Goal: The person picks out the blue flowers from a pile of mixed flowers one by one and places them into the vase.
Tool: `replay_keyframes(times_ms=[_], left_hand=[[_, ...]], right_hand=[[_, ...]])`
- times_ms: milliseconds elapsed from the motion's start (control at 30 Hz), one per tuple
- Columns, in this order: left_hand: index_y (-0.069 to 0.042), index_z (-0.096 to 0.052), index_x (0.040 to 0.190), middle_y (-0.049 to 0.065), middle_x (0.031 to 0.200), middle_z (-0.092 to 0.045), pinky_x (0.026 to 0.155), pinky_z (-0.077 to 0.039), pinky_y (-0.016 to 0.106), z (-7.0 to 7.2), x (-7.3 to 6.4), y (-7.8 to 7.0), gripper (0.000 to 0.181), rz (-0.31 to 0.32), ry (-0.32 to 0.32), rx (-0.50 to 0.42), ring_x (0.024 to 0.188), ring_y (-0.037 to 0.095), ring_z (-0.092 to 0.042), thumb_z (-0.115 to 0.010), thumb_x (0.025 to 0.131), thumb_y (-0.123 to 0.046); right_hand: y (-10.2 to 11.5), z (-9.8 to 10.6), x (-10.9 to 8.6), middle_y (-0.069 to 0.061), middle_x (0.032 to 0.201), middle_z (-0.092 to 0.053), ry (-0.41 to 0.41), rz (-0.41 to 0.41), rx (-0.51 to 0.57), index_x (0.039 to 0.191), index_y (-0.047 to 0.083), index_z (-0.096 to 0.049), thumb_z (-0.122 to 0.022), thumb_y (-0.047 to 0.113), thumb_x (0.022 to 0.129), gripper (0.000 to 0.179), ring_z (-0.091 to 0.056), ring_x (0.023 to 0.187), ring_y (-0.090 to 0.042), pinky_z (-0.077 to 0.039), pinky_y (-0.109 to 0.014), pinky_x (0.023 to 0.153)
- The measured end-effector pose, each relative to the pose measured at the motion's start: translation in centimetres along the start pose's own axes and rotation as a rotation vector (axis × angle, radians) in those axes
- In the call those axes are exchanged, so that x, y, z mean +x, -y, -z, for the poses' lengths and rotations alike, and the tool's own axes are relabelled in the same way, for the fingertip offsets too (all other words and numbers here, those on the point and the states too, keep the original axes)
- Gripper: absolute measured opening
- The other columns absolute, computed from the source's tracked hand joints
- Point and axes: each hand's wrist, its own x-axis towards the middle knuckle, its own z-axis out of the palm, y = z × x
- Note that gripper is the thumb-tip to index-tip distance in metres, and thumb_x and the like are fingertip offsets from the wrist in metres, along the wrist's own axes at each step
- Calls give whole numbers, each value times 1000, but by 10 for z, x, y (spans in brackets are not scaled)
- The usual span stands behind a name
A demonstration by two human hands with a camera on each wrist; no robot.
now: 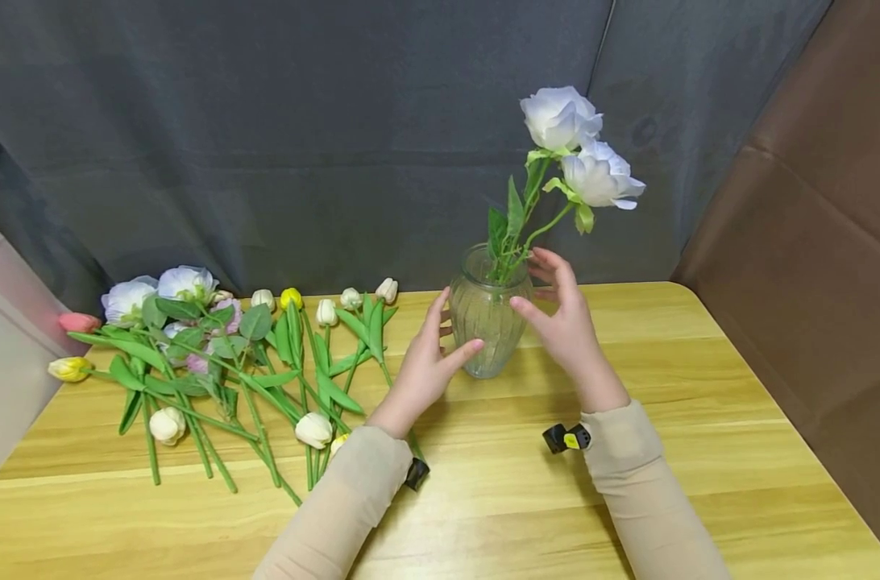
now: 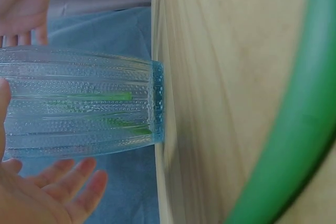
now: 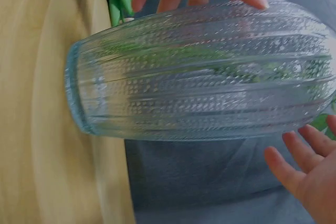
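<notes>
Glass vase (image 1: 489, 326) between left hand (image 1: 425, 372) and right hand (image 1: 572, 326), palms inward, fingers wide, contact unclear.

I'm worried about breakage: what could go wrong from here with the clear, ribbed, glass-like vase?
The two large, ruffled white blooms lean rightward above the vase, so it might tip. The left hand and right hand frame it without an evident firm grip, so a nudge could topple it.

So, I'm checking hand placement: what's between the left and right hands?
The clear glass vase, with two white flowers in it, stands between the left hand and the right hand; the head view shows this best.
</notes>
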Motion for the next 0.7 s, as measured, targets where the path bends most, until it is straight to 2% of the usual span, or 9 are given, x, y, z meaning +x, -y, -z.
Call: replay_keyframes(times_ms=[167,267,467,700], left_hand=[[-26,-10,155,15,142,-42,93,-45,50,2,-1,-1,88,4,11,26,119,32,-52,-65,89,-45],[-26,-11,155,14,141,-44,91,-46,49,5,-2,0,88,-6,12,49,116,31,-54,-64,88,-48],[-21,-23,153,10,135,-51,89,-48,47,12,-3,-1,81,-22,12,95,111,29,-56,-64,89,-48],[-12,-38,147,14,123,-61,88,-49,44,21,-3,-4,67,-9,43,202,108,29,-59,-62,93,-42]], right_hand=[[-28,1,1,-22,143,-38,47,-47,25,146,-2,-29,-67,3,83,73,-40,127,-34,-36,-53,99],[-36,0,0,-17,146,-38,72,-70,12,147,3,-29,-69,9,84,75,-40,128,-30,-36,-49,99],[-40,-1,-2,-16,145,-38,100,-90,-11,148,4,-28,-71,14,84,78,-41,127,-29,-38,-47,97],[-41,1,-3,-18,142,-41,125,-84,-26,149,2,-27,-73,15,82,82,-42,125,-29,-39,-46,96]])
